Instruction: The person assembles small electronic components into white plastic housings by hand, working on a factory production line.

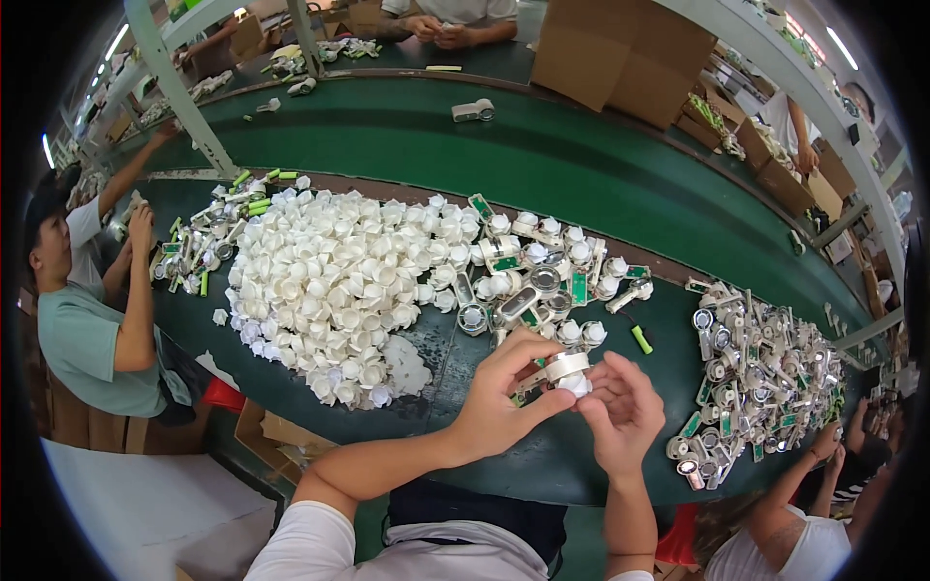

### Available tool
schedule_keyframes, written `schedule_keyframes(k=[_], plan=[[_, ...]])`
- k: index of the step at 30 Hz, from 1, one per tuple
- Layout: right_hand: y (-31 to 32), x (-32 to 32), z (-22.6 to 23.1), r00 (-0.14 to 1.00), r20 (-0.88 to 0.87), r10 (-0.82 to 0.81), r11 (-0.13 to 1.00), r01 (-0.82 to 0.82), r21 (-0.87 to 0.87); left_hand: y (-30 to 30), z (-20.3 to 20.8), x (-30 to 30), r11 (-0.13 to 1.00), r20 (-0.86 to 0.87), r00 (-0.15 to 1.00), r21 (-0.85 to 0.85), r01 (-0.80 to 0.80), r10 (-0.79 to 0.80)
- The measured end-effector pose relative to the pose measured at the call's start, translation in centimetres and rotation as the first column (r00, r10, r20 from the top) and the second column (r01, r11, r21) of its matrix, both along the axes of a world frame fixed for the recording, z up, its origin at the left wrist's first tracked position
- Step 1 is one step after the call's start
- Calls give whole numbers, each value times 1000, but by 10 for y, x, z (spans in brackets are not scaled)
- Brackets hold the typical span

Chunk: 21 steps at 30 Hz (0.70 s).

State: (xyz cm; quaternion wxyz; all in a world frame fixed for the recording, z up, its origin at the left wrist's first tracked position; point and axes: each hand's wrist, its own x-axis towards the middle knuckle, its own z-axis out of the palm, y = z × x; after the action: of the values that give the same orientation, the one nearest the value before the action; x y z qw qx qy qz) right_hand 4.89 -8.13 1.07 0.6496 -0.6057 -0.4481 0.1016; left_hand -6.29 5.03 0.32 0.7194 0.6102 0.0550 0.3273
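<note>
My left hand [499,397] is closed around a white device with a round, ring-shaped head [560,364], with thumb and fingers on either side of it. A small white petal-shaped cup [575,384] sits at the head's lower side. Beside that cup is my right hand [625,412], its fingers loosely curved and apart with nothing gripped; whether its fingertips touch the cup is unclear. Just beyond my hands lie several loose assemblies with round heads, green circuit boards [579,287] and white cups. A green cylindrical battery [641,339] lies to their right.
A big heap of white petal-shaped cups [329,281] covers the table's left part. Assemblies are piled at the right [756,387]. Beyond runs a green conveyor belt [387,126] carrying one device [473,110]. Co-workers are at left, far side and right; metal posts [179,87] frame the bench.
</note>
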Motion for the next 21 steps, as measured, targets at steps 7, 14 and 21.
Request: schedule_keyframes(k=[7,14,21], plan=[[9,3,-12,961,-173,215,969,-187,163,-4,-3,-1,994,64,993,-46,101,-98],[4,-1,-23,943,-252,217,970,-179,165,-13,-6,-3,999,27,998,-2,52,-52],[7,-7,-19,973,-195,125,986,-101,130,-13,-8,-3,997,19,999,-65,49,-48]])
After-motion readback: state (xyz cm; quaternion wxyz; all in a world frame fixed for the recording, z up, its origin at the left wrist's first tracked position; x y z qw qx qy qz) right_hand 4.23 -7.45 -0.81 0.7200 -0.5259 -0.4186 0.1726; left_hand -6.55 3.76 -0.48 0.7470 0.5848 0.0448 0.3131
